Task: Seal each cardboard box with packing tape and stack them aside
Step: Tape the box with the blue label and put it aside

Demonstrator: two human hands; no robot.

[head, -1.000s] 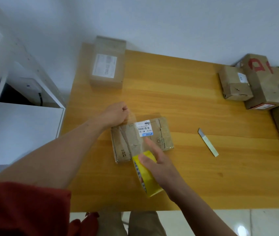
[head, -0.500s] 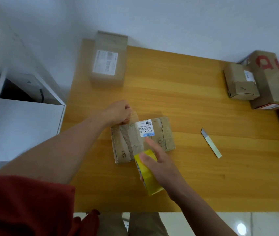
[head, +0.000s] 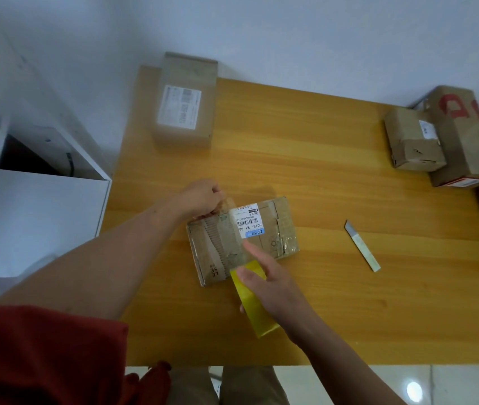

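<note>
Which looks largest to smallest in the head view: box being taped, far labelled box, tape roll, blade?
1. Box being taped; it is nearer the camera, so its lead over the next is unsure.
2. Far labelled box.
3. Tape roll, partly covered.
4. Blade.

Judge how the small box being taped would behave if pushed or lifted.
The small box lies flat and low on the table, so it probably slides rather than tips. Its creased cardboard with exposed corrugation may dent under a hard squeeze. The tape stretched from the left hand to the yellow roll in the right hand would likely tug it.
</note>
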